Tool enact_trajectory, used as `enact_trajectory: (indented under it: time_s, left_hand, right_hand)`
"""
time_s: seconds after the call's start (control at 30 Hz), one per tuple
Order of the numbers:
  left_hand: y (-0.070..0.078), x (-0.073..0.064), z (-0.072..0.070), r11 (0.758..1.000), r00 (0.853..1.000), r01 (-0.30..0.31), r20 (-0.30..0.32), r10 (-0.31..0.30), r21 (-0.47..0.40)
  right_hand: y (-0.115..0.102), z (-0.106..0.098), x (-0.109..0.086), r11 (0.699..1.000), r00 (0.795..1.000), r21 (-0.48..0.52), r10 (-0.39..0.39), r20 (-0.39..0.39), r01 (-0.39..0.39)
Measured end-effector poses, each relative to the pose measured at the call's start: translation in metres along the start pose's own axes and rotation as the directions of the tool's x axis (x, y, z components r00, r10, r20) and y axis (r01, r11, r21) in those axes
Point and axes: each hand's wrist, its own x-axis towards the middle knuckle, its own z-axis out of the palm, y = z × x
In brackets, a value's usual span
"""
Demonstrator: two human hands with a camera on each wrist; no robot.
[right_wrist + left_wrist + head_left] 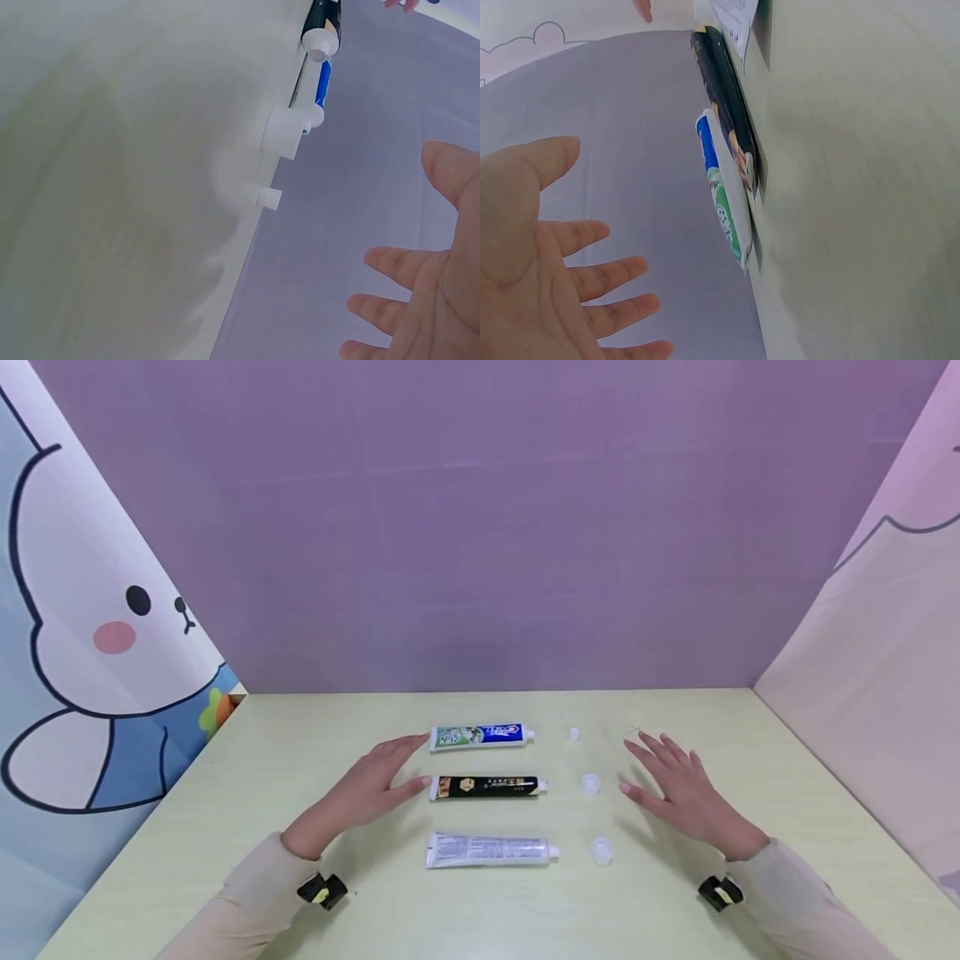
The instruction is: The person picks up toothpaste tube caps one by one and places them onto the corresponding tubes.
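Three toothpaste tubes lie in a column on the table, nozzles to the right: a blue and green tube [480, 737] at the back, a black tube [487, 787] in the middle and a white printed tube [491, 851] in front. Right of each nozzle sits a white cap: a small cap [573, 734], a wider cap [590, 785] and another wide cap [602, 851]. My left hand [367, 787], fingers extended, is by the tail ends of the back and middle tubes. To the right of the caps, my right hand [681, 789] hovers with fingers spread, holding nothing.
The pale wooden table [390, 918] ends at a purple backdrop [480, 543]. Cartoon-printed panels flank it, one at the left [112, 610] and one at the right [885, 677]. Each wrist wears a small black device, one left [322, 891] and one right [721, 893].
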Motion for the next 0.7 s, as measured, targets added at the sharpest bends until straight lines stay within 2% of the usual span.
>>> enact_trajectory:
  time_s: [0.47,0.7]
  left_hand:
    - [0.016,0.007,0.011,0.999,0.997,-0.051,0.063,0.052,-0.020]
    - [0.023,0.008,0.012,0.998,0.991,-0.031,0.127,0.038,-0.059]
  right_hand:
    - [-0.011,0.000,0.001,0.999,0.999,0.032,-0.031,0.021,0.030]
    - [-0.015,0.001,0.000,0.997,0.998,0.053,-0.057,0.026,0.055]
